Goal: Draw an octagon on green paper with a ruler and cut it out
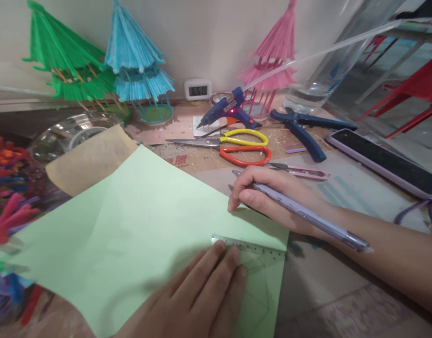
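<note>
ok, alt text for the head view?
A left hand presses a clear ruler onto green paper, while the right hand holds a purple pen. Beyond lie scissors, a glue gun and pliers, before green, blue and pink fringed models.

Your left hand (198, 291) enters from the lower edge of the view, with its back turned up and its fingers (211, 270) stretched forward, close together. Your right hand (272, 190) is curled in a closed grip, the thumb (254, 199) lying below the bent index finger (249, 173). Your bare right forearm (388, 251) slants in from the right edge.
</note>
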`<state>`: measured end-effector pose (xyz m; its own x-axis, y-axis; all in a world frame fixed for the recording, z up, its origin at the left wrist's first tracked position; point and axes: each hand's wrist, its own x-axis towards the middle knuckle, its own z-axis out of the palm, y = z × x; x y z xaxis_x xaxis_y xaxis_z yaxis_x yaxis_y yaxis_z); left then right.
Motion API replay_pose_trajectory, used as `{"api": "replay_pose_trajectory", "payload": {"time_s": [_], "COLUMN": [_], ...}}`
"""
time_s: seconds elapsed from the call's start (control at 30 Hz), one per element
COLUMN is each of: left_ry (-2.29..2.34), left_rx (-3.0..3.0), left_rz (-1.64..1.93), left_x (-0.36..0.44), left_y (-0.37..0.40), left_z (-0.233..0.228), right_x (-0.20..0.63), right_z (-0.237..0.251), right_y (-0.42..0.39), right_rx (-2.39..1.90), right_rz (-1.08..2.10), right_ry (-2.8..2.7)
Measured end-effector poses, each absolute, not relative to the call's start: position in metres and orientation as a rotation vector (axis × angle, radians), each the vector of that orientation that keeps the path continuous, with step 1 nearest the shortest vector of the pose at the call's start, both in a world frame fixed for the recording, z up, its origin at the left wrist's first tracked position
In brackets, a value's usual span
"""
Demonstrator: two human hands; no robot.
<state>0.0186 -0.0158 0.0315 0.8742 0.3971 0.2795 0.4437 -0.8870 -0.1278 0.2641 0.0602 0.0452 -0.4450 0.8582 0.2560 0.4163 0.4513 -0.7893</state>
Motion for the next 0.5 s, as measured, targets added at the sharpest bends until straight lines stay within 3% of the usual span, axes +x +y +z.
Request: {"api": "replay_pose_trajectory", "payload": {"time_s": [0.5], "left_ry": [-0.650], "left_rx": [-2.844], "left_rz": [-0.358], "left_x": [0.0218], "left_y": [-0.0126], "left_z": [0.0330], "right_x": [0.2642], "right_z": [0.0366], "right_y": [0.0619], "right_rx": [-1.039], "right_rz": [0.829], "right_ry": [-2.013]}}
